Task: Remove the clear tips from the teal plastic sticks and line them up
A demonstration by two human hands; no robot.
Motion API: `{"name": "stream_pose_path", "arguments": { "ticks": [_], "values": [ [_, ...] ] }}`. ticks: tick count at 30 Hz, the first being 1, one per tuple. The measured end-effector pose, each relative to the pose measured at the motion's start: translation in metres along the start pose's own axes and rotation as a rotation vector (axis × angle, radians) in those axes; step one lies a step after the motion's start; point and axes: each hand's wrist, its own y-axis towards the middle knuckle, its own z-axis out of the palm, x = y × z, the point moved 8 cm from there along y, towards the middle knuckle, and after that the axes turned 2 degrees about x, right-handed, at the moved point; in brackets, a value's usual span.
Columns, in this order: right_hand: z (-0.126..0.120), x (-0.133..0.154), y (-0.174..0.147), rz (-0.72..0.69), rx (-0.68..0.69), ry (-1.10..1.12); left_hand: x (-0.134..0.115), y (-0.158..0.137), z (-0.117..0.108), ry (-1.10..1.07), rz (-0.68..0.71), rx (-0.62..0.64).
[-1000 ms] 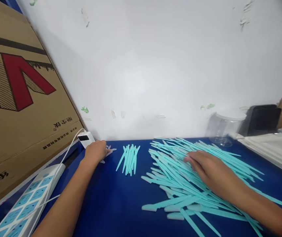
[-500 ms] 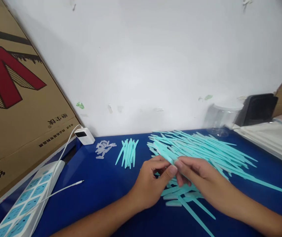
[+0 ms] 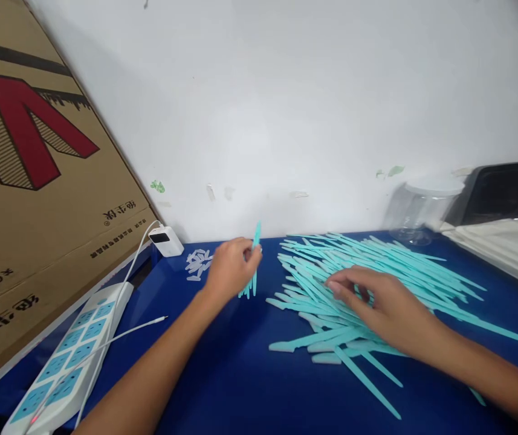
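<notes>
My left hand (image 3: 230, 269) pinches a turquoise eyebrow razor (image 3: 257, 234) between thumb and fingers, its tip pointing up. Just below that hand lies a small group of turquoise razors (image 3: 248, 290), mostly covered by it. My right hand (image 3: 376, 302) rests over the large heap of turquoise razors (image 3: 358, 260), many with pale, see-through blade covers. Its thumb and forefinger come together at the heap's surface; what lies between them cannot be made out. Small clear covers (image 3: 197, 263) form a little pile to the left of my left hand.
A white power strip (image 3: 71, 356) with a cable lies at left, near a white charger (image 3: 167, 240). A big cardboard box (image 3: 54, 199) leans on the left. Back right stand a clear jar (image 3: 428, 208), a black holder (image 3: 497, 190) and stacked white sheets (image 3: 503, 241).
My hands have come apart. The left one has carried a razor leftward to the small group; the right one has stayed over the heap, its fingers now down among the razors.
</notes>
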Motion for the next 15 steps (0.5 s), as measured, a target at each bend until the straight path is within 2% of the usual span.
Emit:
{"name": "stream_pose_path", "arguments": {
  "ticks": [2,5,9,15],
  "values": [
    [-0.003,-0.008,0.004,0.019,-0.018,-0.044,0.032,0.008,0.001,0.312,-0.12,0.097],
    [-0.005,-0.015,0.007,0.034,-0.022,-0.083,0.058,0.008,0.013,0.539,-0.201,0.271],
    [-0.008,-0.016,0.008,0.04,-0.033,-0.114,0.062,0.004,0.023,0.593,-0.193,0.326],
    [-0.009,-0.016,0.008,0.049,-0.02,-0.248,0.065,0.006,0.011,0.615,-0.228,0.278]
  ]
}}
